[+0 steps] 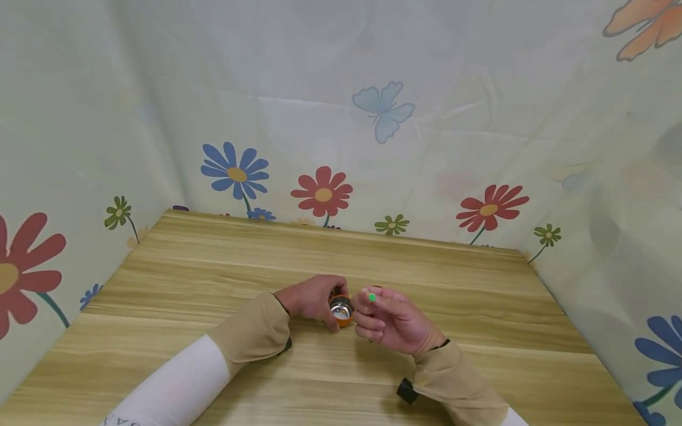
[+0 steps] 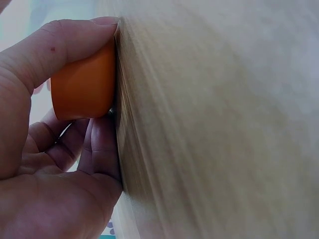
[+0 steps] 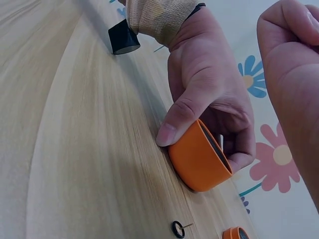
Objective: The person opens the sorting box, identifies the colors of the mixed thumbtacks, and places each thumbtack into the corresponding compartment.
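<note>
My left hand [image 1: 314,299] grips a small orange cup [image 3: 202,159] standing on the wooden table, thumb on one side and fingers on the other. A shiny metal lining and a few tiny things at the bottom show inside the cup in the head view. In the left wrist view the orange wall of the cup [image 2: 84,89] sits between thumb and fingers. Just right of the cup, my right hand [image 1: 394,322] is raised and pinches a small bright green piece [image 1: 372,297] between thumb and forefinger. The right wrist view hides that piece.
In the right wrist view, a small black ring [image 3: 178,229] with a thin pin-like stick lies on the table [image 3: 99,149]. Near it stands a second orange round piece [image 3: 235,233], cut off by the frame. A flower-printed curtain [image 1: 426,160] rises behind the table.
</note>
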A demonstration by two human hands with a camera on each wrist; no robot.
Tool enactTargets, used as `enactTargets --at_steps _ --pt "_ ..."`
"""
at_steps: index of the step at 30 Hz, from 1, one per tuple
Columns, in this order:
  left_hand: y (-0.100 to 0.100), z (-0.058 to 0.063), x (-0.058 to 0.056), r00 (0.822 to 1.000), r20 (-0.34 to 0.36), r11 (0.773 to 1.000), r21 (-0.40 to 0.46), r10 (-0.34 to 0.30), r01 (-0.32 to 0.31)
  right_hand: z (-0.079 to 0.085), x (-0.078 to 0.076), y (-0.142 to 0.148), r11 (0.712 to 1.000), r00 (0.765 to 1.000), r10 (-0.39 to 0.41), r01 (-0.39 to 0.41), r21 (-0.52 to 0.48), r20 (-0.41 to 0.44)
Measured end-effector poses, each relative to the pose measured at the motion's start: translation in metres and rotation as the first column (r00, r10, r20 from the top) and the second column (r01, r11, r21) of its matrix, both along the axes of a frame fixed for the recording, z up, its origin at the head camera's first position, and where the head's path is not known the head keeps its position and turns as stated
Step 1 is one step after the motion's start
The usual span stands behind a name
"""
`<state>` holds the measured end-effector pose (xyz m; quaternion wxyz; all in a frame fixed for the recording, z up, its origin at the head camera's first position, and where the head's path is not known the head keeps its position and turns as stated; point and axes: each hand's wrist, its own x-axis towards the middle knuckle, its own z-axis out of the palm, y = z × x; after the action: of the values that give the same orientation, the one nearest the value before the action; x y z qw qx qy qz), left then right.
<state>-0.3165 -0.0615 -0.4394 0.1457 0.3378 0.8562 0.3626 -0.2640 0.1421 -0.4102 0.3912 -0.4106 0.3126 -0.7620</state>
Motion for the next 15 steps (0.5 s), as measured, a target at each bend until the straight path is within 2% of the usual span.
enactTargets --at_steps 15 --pt "0.0004 -0.0029 -0.0002 1.000 -0.008 1.000 -0.004 0.003 -0.003 -0.0007 0.0007 -0.0016 1.000 1.000 0.013 -0.013 -0.014 0.004"
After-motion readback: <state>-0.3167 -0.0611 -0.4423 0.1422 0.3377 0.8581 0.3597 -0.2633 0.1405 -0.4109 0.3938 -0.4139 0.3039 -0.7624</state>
